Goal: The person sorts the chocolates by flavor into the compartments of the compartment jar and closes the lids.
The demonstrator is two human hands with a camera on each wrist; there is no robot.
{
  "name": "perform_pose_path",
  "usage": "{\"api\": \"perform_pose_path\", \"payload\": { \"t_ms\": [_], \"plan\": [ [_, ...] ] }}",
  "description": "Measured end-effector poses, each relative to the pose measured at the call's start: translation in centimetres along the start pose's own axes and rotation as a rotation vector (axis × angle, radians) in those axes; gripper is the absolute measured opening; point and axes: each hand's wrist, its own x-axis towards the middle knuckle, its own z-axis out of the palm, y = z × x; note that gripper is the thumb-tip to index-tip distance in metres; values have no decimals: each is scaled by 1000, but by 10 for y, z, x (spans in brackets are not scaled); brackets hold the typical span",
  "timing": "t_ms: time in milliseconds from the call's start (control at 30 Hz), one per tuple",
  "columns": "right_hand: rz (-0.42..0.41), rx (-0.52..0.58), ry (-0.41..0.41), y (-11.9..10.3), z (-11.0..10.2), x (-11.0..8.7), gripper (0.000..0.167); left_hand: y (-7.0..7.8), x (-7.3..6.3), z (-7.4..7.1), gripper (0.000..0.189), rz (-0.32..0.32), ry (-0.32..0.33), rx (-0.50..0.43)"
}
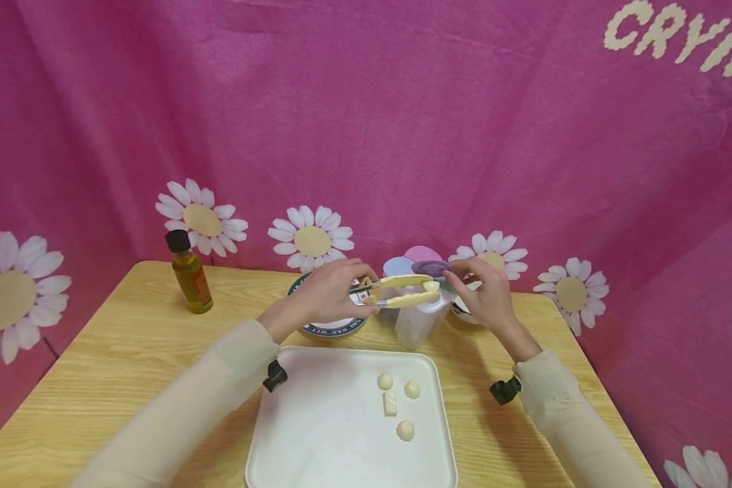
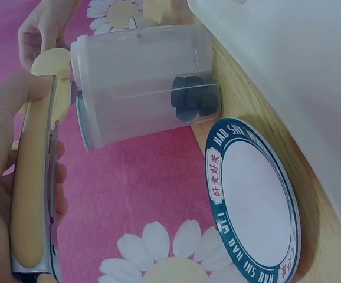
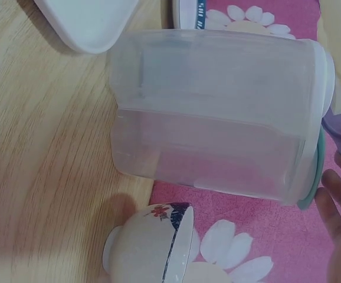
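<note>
My left hand grips a pair of tongs with pale yellow tips. Between those tips sits a small white piece, just above the mouth of a clear divided container. My right hand pinches a purple flip lid, which is raised. Blue and pink lids show behind it, and a green lid lies at the container's edge in the right wrist view. Dark pieces rest in one compartment. On a white tray lie several cream-coloured pieces.
A round plate with a dark teal rim stands left of the container. Right of the container is a patterned bowl. A dark-capped oil bottle stands at the back left, before a pink daisy cloth.
</note>
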Motion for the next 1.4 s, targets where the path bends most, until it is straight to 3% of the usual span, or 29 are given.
{"api": "perform_pose_path", "payload": {
  "t_ms": [367, 567, 833, 1000, 1233, 1400],
  "plan": [
    [6, -1, -9, -1, -1, 2, 20, -1, 4, 1, 44, -28, -19, -21],
    [6, 2, -10, -2, -2, 3, 20, -3, -3, -2, 48, -35, -23, 3],
    [4, 11, -14, -2, -2, 4, 20, -7, -30, -10, 47, -9, -23, 68],
    [1, 0, -15, -2, -2, 2, 20, -8, -50, -12, 48, -19, -55, 98],
    [12, -6, -14, -2, -2, 0, 19, -10, -77, -3, 55, -10, -108, 148],
    [12, -3, -16, -2, -2, -1, 19, -12, -95, 8, 55, -13, -152, 128]
  ]
}}
